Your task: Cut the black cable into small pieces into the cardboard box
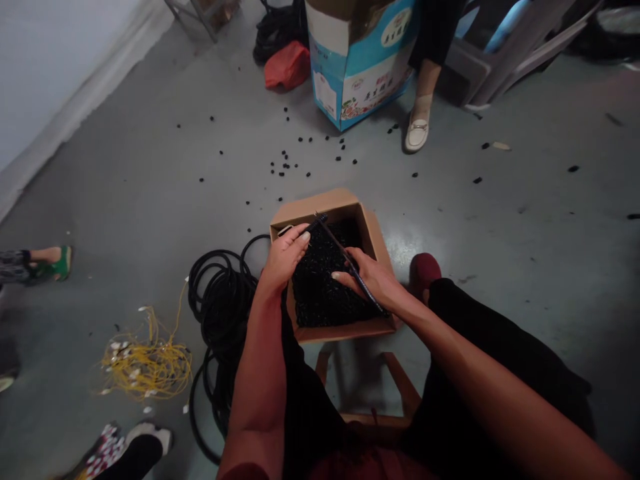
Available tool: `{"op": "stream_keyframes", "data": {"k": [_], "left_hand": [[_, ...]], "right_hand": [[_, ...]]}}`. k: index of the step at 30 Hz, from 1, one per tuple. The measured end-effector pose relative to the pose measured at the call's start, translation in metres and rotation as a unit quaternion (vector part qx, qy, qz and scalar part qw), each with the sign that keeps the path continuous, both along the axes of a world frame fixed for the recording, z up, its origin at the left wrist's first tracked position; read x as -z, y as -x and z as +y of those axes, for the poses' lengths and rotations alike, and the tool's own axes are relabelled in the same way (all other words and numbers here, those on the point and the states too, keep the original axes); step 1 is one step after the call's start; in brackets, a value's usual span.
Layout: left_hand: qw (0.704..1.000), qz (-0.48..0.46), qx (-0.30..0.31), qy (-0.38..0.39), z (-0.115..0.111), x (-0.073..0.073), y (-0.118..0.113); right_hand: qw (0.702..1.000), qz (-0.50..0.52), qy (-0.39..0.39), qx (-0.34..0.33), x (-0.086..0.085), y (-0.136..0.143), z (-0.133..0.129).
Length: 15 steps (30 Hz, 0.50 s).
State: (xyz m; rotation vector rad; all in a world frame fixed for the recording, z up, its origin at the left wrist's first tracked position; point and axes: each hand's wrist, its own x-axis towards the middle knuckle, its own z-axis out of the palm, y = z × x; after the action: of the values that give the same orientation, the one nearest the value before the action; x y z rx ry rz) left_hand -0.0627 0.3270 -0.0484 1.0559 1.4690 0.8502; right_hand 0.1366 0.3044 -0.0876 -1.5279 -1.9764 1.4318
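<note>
There are two bare hands: one left hand, one right hand. One long, slim dark tool and one short black rod make two handheld items. Two cardboard boxes show — one plain brown box, one blue-and-white printed carton. There is one heap of coiled black tubing, one tangle of thin yellow wires, one red bag, one white loafer and one green sandal. Small black bits on the floor number over two dozen.

The box sits between the person's legs, apparently filled with small pieces. To its left lies coiled tubing; farther left, tangled cord. Beyond, past scattered bits, stands a carton, a co-worker's foot at its right.
</note>
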Motion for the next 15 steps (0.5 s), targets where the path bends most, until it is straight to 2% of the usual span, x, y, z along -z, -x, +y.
{"op": "stream_keyframes", "data": {"k": [9, 15], "left_hand": [[0.999, -0.013, 0.048, 0.016, -0.0028, 0.0045, -0.0063], [0.998, -0.038, 0.044, 0.014, -0.0032, 0.0077, -0.0053]], "right_hand": [[0.995, 0.080, 0.050, 0.023, -0.0091, 0.0001, 0.0051], [0.988, 0.131, 0.079, 0.026, -0.0080, -0.0007, 0.0050]]}}
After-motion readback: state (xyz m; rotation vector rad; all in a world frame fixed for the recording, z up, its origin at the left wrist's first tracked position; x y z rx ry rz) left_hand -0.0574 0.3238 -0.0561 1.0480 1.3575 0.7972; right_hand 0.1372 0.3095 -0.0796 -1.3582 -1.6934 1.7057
